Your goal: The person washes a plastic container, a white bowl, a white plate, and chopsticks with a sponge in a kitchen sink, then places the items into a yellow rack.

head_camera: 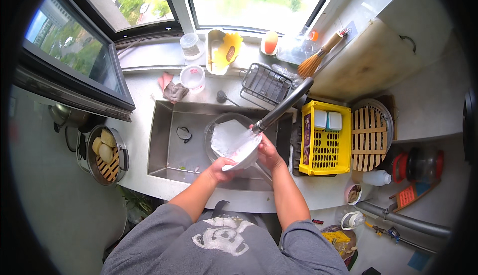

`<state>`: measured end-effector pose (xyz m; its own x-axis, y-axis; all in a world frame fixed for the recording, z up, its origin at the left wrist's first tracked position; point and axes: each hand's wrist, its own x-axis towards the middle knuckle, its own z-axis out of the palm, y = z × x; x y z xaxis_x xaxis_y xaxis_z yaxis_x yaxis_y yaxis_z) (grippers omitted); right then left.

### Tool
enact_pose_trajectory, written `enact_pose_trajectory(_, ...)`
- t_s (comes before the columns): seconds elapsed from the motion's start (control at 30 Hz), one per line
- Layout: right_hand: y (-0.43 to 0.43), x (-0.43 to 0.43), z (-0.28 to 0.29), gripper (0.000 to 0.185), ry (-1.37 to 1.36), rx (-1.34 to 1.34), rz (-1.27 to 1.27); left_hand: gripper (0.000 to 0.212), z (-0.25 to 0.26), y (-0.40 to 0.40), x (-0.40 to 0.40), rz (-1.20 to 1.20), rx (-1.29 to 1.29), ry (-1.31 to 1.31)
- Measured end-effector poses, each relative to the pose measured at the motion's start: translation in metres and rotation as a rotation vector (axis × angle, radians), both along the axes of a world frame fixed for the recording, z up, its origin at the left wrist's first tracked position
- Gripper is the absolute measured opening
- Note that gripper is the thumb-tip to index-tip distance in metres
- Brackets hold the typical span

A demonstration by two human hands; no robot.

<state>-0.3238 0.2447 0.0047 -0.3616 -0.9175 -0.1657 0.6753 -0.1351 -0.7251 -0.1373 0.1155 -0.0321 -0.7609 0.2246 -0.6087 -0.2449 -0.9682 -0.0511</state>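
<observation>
My left hand (223, 169) grips the near left rim of a white bowl (244, 155). On the bowl's right side, my right hand (268, 151) holds it near the mouth of the dark pull-out faucet (280, 107). Water runs from the faucet into the tilted bowl. Beneath it, in the stainless steel sink (175, 118), sits a round clear vessel with a white hexagonal dish (227, 133) inside. A handle-like piece (263, 171) sticks out toward me below the bowl. The sink drain (183, 134) shows to the left.
Right of the sink stands a yellow plastic basket (325, 163) with small containers. A black wire rack (267, 84) and a clear plastic tub (192, 77) sit behind. At left is a steamer pot (121, 163) holding food. An open window sash (123, 99) juts over the left counter.
</observation>
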Motion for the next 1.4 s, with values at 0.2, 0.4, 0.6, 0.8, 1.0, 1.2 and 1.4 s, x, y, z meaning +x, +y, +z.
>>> enact_pose_trajectory(0.2, -0.021, -0.023, -0.066, 0.024, 0.167, 0.565, -0.156, 0.057, 0.026, 0.009, -0.028, 0.242, -0.007, -0.1)
enact_pose_trajectory(0.4, -0.017, 0.004, 0.003, 0.018, 0.148, 0.438, -0.265, 0.049, -0.035, 0.001, -0.033, 0.515, -0.386, -0.221)
enact_pose_trajectory(0.6, 0.093, -0.029, 0.125, 0.018, 0.268, 0.472, -0.878, 0.061, -0.066, -0.013, -0.027, -0.426, -1.593, -0.836)
enact_pose_trajectory(0.8, 0.218, -0.127, 0.126, 0.028, 0.108, 0.722, -1.145, 0.052, -0.058, -0.024, -0.046, -0.543, -1.695, -1.132)
enact_pose_trajectory(1.0, 0.248, -0.176, 0.056, 0.037, -0.185, 0.852, -1.117, 0.049, -0.109, -0.043, -0.024, -0.519, -1.572, -1.044)
enact_pose_trajectory(1.2, 0.27, -0.184, 0.002, 0.035, -0.208, 0.736, -1.024, 0.04, -0.163, -0.053, -0.007, -0.502, -1.453, -0.957)
enact_pose_trajectory(1.4, 0.252, -0.162, 0.031, 0.044, 0.177, 0.978, -0.739, 0.024, -0.118, -0.051, -0.009, -0.227, -1.152, -0.866)
